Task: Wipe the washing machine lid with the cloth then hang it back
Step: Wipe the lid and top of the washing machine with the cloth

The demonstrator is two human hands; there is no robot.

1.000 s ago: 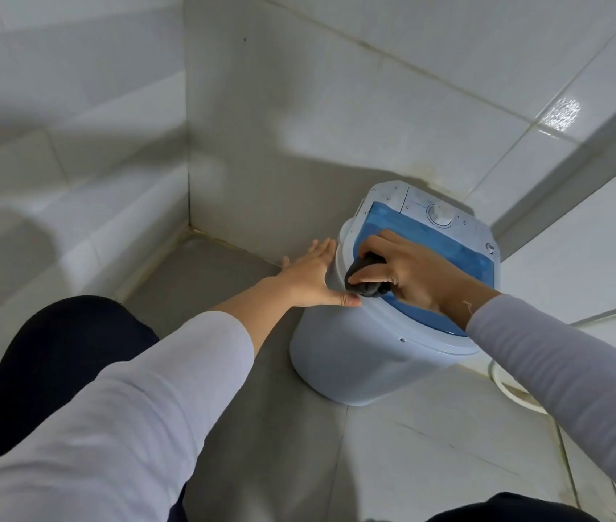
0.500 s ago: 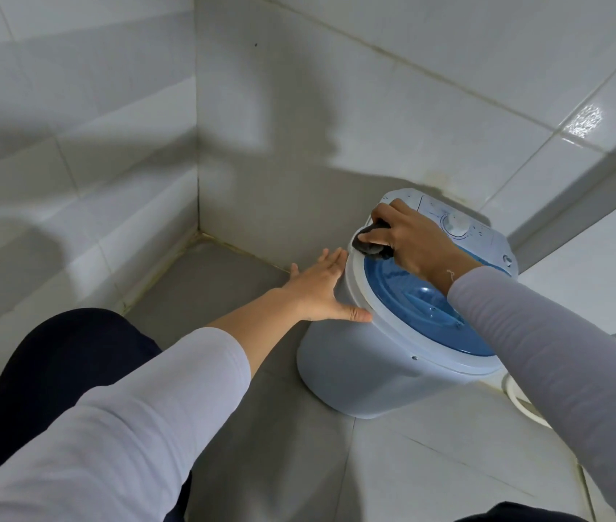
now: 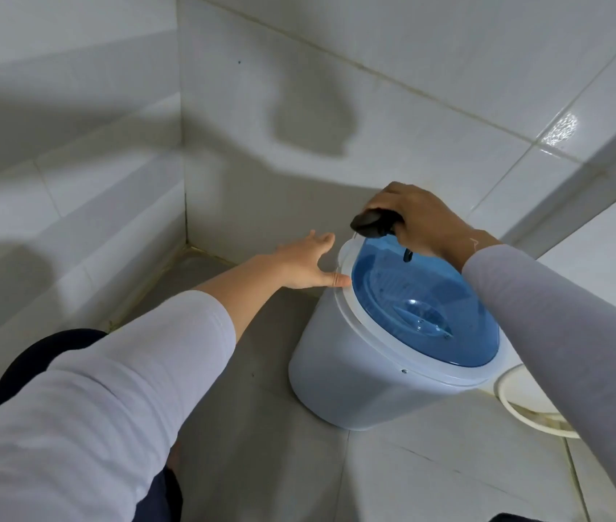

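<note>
Head view: right hand over control panel, cloth bunched.

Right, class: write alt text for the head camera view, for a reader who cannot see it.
A person's right hand, gripping a bunched dark cloth, is at the far edge of the blue lid of a small white washing machine. The left hand, open, touches the machine's rim. The machine stands on a grey tiled floor in a white-tiled corner.

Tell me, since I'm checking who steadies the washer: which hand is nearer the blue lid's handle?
Left. The left hand rests open against the washer's white rim, thumb beside the blue lid. The right hand, clutching the dark cloth, is at the lid's far edge.
</note>
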